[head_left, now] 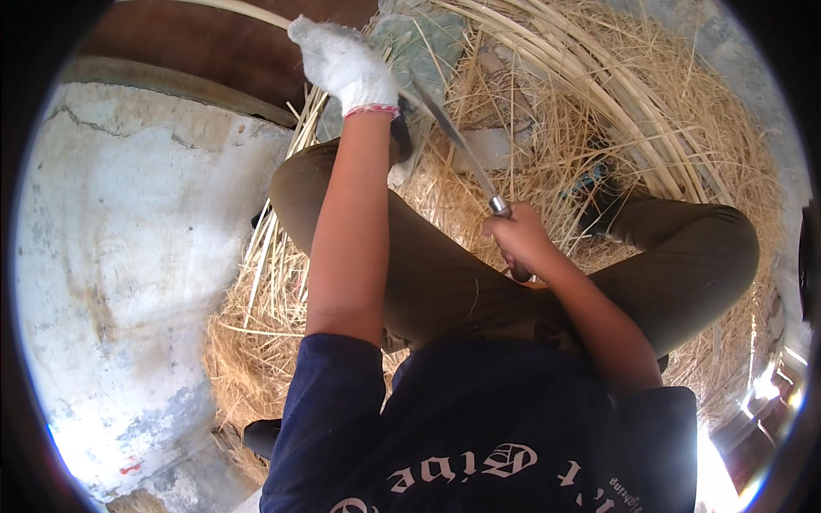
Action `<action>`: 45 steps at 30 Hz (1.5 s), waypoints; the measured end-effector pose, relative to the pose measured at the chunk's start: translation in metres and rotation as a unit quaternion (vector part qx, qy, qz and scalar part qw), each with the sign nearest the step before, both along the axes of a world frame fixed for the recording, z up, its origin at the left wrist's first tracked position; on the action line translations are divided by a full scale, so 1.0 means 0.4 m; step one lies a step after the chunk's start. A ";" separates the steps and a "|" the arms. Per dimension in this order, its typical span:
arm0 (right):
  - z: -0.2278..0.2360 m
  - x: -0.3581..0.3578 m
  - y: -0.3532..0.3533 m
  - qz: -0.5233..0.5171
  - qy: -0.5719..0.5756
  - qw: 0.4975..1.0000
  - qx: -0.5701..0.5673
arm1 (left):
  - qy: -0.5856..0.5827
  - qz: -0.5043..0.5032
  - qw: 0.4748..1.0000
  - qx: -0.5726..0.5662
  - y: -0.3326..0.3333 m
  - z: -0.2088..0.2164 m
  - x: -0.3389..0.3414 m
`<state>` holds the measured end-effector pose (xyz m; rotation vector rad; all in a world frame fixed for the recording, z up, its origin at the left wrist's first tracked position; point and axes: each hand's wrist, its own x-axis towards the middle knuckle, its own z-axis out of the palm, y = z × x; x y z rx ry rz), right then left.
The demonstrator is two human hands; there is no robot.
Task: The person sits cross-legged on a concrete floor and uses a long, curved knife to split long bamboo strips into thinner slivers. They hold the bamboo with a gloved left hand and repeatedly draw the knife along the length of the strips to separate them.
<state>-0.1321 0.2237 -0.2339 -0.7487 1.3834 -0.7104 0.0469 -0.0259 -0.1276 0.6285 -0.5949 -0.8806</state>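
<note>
My left hand (344,67), in a white knitted work glove with a red-edged cuff, is raised at the top. Its fingers are closed round a long pale strip (244,9), which looks like split bamboo or cane and runs off past the upper left edge. Bare, my right hand (523,239) grips the dark handle of a long, narrow-bladed knife (466,147) in front of my lap. The blade slants up and left, its tip close to the gloved wrist. Whether the tip touches the strip I cannot tell.
Tangled pale shavings (556,137) cover the ground around my bent legs. A bundle of long strips (590,73) curves along the upper right. At the left stands a worn, whitish wall (145,222) with a brown wooden panel (205,51) beyond it. A small block (492,150) lies among the shavings.
</note>
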 end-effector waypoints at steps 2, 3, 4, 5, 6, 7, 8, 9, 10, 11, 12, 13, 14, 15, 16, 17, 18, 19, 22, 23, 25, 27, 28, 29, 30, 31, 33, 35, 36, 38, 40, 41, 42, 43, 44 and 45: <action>0.020 0.004 -0.013 -0.005 0.006 1.000 -0.008 | -0.014 0.007 1.000 0.012 0.019 0.013 -0.008; 0.036 -0.002 -0.019 -0.023 0.004 1.000 -0.022 | -0.020 0.011 1.000 0.018 0.026 0.019 -0.010; 0.051 -0.002 -0.021 -0.039 0.001 0.999 -0.035 | -0.037 0.047 0.998 0.032 0.014 0.014 -0.002; 0.047 0.001 -0.017 -0.052 0.002 0.997 -0.058 | -0.053 0.084 0.994 0.046 -0.001 0.011 0.005; 0.035 0.004 -0.012 -0.064 0.003 0.995 -0.080 | -0.070 0.120 0.988 0.060 -0.009 0.005 0.015; 0.020 0.002 -0.009 -0.081 0.006 0.991 -0.103 | -0.057 0.082 0.994 0.038 -0.012 -0.002 0.011; -0.001 0.004 -0.004 -0.054 0.015 0.993 -0.100 | -0.043 0.041 0.998 0.014 -0.014 -0.003 0.002; -0.027 0.008 0.003 -0.026 0.023 0.995 -0.096 | -0.030 0.001 1.000 -0.009 -0.016 -0.003 -0.006; -0.041 0.007 0.005 0.002 0.032 0.995 -0.091 | -0.017 -0.004 1.000 0.009 -0.004 0.001 -0.018; 0.004 -0.003 -0.004 0.046 0.001 0.999 0.026 | -0.004 -0.005 1.000 0.027 0.020 0.008 -0.021; -0.001 -0.005 -0.008 0.026 -0.017 0.999 0.027 | 0.009 -0.006 0.999 0.045 0.036 0.019 -0.025; -0.005 -0.009 -0.008 0.006 -0.033 0.999 0.028 | 0.010 -0.009 0.999 0.037 0.037 0.021 -0.023; -0.006 -0.012 -0.006 -0.014 -0.050 0.998 0.029 | 0.011 -0.012 0.999 0.030 0.037 0.024 -0.019; -0.004 -0.014 -0.002 -0.039 -0.050 0.998 0.004 | 0.012 -0.014 1.000 0.023 0.037 0.026 -0.016; 0.005 -0.015 0.002 -0.062 -0.050 0.997 -0.021 | -0.009 0.012 0.999 0.035 0.031 0.021 -0.010; 0.009 -0.014 0.004 -0.084 -0.051 0.994 -0.046 | -0.030 0.038 0.998 0.047 0.022 0.016 -0.005; -0.003 -0.008 0.007 -0.081 -0.026 0.993 -0.079 | -0.051 0.064 0.995 0.060 0.019 0.010 0.004; -0.024 -0.005 0.010 -0.083 -0.001 0.990 -0.112 | -0.049 0.081 0.992 0.087 0.020 0.016 -0.003; -0.066 0.003 0.010 0.011 0.067 0.993 -0.099 | -0.043 0.111 0.983 0.141 0.022 0.035 -0.020; -0.072 0.005 0.008 0.060 0.088 0.991 -0.076 | -0.039 0.106 0.984 0.140 0.023 0.039 -0.024; -0.078 0.007 0.018 0.022 0.094 0.994 -0.057 | -0.013 0.072 0.990 0.118 0.036 0.045 -0.029; -0.080 0.010 0.025 -0.013 0.107 0.990 -0.087 | 0.031 0.012 0.996 0.077 0.062 0.047 -0.032; -0.081 0.014 0.028 -0.027 0.118 0.985 -0.127 | 0.013 0.038 0.995 0.095 0.063 0.048 -0.034; -0.081 0.016 0.029 -0.041 0.128 0.977 -0.166 | -0.004 0.063 0.992 0.112 0.061 0.049 -0.038; -0.081 0.014 0.027 -0.033 0.112 0.979 -0.166 | -0.022 0.088 0.987 0.130 0.060 0.051 -0.039; -0.076 0.014 0.023 -0.025 0.093 0.981 -0.166 | -0.030 0.088 0.988 0.124 0.054 0.049 -0.033; -0.089 0.014 0.025 0.005 0.097 0.988 -0.123 | -0.046 0.086 0.989 0.112 0.044 0.044 -0.019; -0.112 0.011 0.021 0.036 0.144 0.988 -0.040 | 0.005 0.055 0.995 0.087 0.056 0.055 -0.040; -0.122 0.003 0.022 0.018 0.123 0.992 -0.017 | 0.031 0.038 0.996 0.075 0.061 0.062 -0.051; -0.086 0.007 0.026 -0.006 0.076 0.997 0.031 | 0.022 0.043 0.996 0.072 0.066 0.057 -0.041; -0.074 0.007 0.026 -0.012 0.071 0.997 -0.007 | 0.015 0.047 0.996 0.070 0.071 0.052 -0.036; -0.072 0.006 0.026 -0.015 0.069 0.997 -0.025 | 0.012 0.047 0.997 0.064 0.069 0.050 -0.039; -0.079 0.006 0.027 -0.022 0.080 0.994 -0.069 | 0.009 0.047 0.997 0.058 0.066 0.048 -0.045; -0.086 0.009 0.024 -0.028 0.090 0.989 -0.114 | 0.005 0.047 0.998 0.051 0.061 0.049 -0.049; -0.093 0.010 0.020 -0.035 0.099 0.982 -0.158 | 0.012 0.038 0.998 0.050 0.058 0.050 -0.051; -0.098 0.004 0.018 -0.005 0.120 0.986 -0.112 | 0.020 0.028 0.998 0.049 0.055 0.051 -0.054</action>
